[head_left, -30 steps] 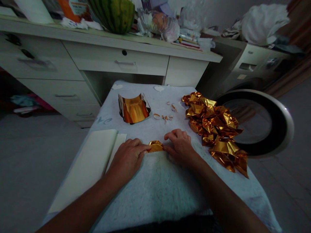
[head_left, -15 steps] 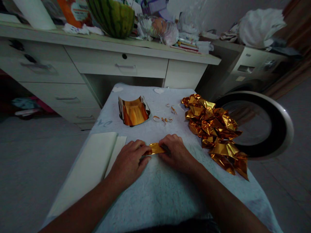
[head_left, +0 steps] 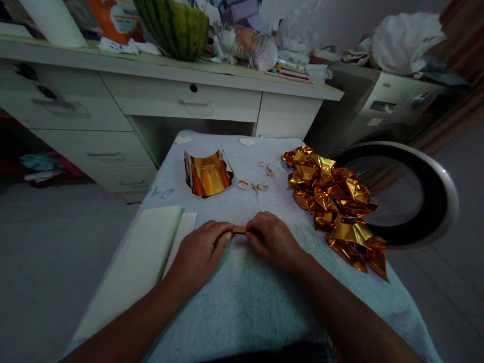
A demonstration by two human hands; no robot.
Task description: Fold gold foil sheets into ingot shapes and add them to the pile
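Observation:
Both my hands pinch a small piece of gold foil paper [head_left: 238, 230] above the cloth-covered table [head_left: 242, 302]. My left hand [head_left: 204, 247] grips its left end between thumb and fingers. Its right end is in my right hand [head_left: 270, 237], whose curled fingers hide that part. Only a narrow, dull orange strip shows between the hands. Beyond them lies a curved stack of gold foil sheets [head_left: 207, 174]. Thin foil scraps [head_left: 257, 187] are scattered to its right. Several folded gold foil pieces [head_left: 328, 186] form a long heap at the right.
Folded cream paper [head_left: 139, 262] lies along the table's left side. An open washing machine door [head_left: 448, 196] stands close to the right edge. Behind the table is a white desk [head_left: 227, 73] with drawers, carrying a cut watermelon [head_left: 177, 30] and plastic bags [head_left: 264, 50].
The foil between my hands has turned or folded from a wide, shiny gold face to a narrow strip. My fingers have closed in slightly around it.

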